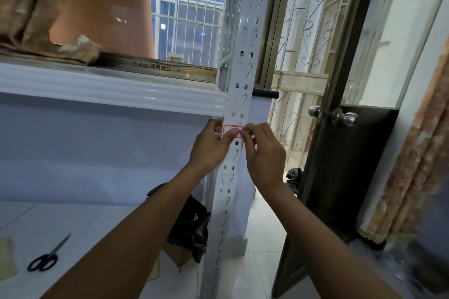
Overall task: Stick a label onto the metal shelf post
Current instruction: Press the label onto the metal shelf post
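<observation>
Head camera: the label [232, 131], a small white sticker with a red border, lies on the front face of the white metal post [243, 68], just under the shelf edge [109, 94] and near the middle of the picture. The left hand [211, 147] comes from 8 o'clock of the label; its grip is closed, with the thumb laid across the sticker and the other fingers curled round the left edge of the post. The right hand [265, 154] comes from 4 o'clock; its grip pinches the right end of the label with the fingertips [243, 131].

I judge the label to be very light, thin and floppy, with a sticky back, so it can wrinkle or fold on itself. It is best held only at the edges. The post is stiff and smooth but full of holes, so the sticker should be rubbed flat from the middle toward 3 and 9 o'clock. How much is already stuck, I cannot tell.
</observation>
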